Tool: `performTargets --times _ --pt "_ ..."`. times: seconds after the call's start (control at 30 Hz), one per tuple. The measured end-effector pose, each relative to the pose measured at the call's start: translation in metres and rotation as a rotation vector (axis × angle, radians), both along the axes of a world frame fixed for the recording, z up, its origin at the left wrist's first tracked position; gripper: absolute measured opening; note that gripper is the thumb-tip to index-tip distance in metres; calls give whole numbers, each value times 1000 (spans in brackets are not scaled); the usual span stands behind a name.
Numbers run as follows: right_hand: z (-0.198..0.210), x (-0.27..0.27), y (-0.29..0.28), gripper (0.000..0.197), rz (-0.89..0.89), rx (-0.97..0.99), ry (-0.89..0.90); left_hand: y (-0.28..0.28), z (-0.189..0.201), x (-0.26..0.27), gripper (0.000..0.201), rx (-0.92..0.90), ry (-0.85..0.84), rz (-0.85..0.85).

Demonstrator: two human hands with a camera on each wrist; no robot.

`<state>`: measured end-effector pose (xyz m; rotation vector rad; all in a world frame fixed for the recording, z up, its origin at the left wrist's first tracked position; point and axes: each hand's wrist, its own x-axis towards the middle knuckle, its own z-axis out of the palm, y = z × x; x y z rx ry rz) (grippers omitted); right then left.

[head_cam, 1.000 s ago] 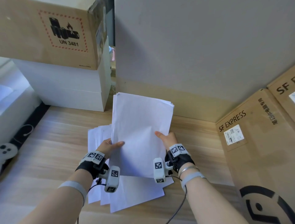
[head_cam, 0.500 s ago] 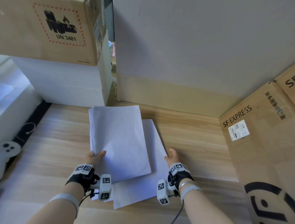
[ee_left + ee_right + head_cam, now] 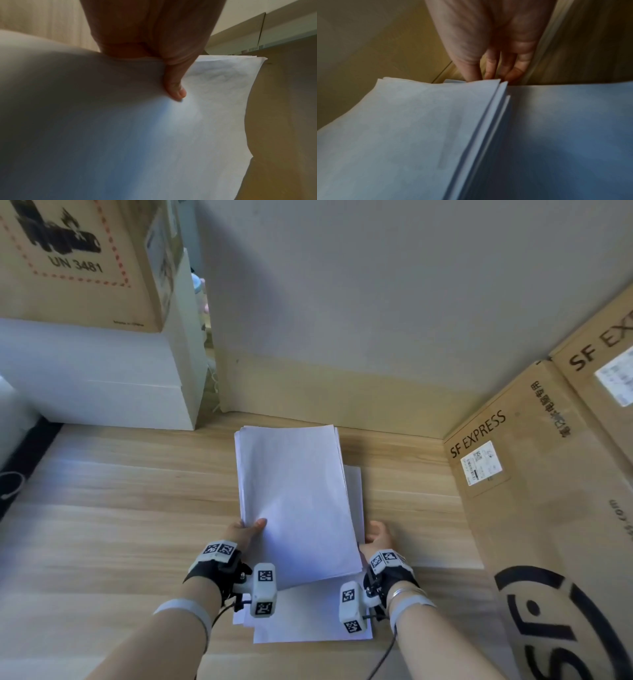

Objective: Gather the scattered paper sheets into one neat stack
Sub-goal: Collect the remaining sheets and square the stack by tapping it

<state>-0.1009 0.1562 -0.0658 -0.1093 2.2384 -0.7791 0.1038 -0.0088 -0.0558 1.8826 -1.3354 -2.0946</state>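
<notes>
A stack of white sheets [image 3: 294,501] lies slanted over the wooden table [image 3: 120,508], its near end raised above more loose sheets [image 3: 308,618] that lie flat. My left hand [image 3: 245,534] pinches the stack's left edge, thumb [image 3: 175,86] on top and fingers hidden underneath. My right hand [image 3: 376,537] sits at the right edge of the papers. Its straight fingers [image 3: 491,65] point down against the edge of the stack [image 3: 402,135] and the lower sheet [image 3: 573,121], with the tips hidden behind the paper.
Brown SF EXPRESS cartons [image 3: 534,508] wall off the right side. White boxes [image 3: 102,392] with a UN 3481 carton [image 3: 75,261] on top stand at the back left. A grey panel [image 3: 342,302] closes the back. Bare wood shows left of the papers.
The stack came down from nearly upright and has shifted right, over the sheets on the table. My right hand let go of it and now sits at the papers' right edge.
</notes>
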Motion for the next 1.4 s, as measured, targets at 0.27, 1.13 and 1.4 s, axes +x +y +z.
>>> performTargets --times 0.27,1.13,1.4 --pt "0 1 5 4 145 187 88 -14 -1 21 40 16 -19 10" --pt "46 -83 17 27 -506 -167 486 -28 -18 59 44 127 -99 -28" --pt "52 -74 6 29 -567 -209 485 -30 -23 54 55 40 -172 -98"
